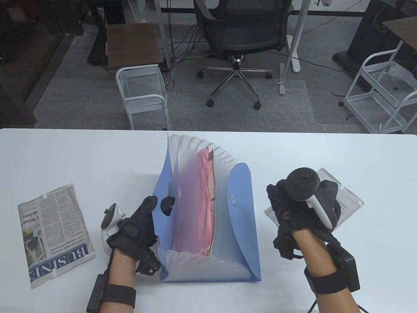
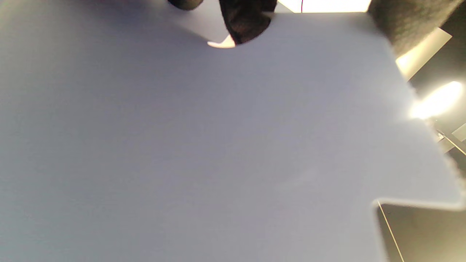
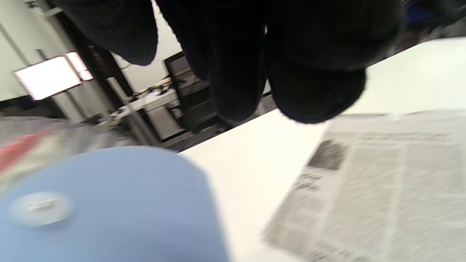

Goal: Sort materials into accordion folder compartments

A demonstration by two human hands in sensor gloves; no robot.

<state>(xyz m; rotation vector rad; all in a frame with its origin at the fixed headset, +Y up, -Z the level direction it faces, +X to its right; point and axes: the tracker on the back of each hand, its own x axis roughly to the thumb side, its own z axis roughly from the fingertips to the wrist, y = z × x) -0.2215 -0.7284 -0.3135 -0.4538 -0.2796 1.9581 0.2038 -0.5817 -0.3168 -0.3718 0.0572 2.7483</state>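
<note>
A blue accordion folder [image 1: 241, 228] stands fanned open in the middle of the table, with pink sheets [image 1: 192, 208] in one of its compartments. My left hand [image 1: 143, 221] grips the folder's left front panel [image 2: 218, 145], thumb tip over its edge. My right hand [image 1: 293, 208] hovers over a folded newspaper [image 1: 348, 199] to the right of the folder, fingers curled down and holding nothing; the paper also shows in the right wrist view [image 3: 382, 189]. A second folded newspaper [image 1: 53, 231] lies at the left.
The white table [image 1: 81, 156] runs the full width. Behind it on the floor stand an office chair [image 1: 241, 42], a white wire cart [image 1: 143, 94] and another cart [image 1: 381, 94] at the right.
</note>
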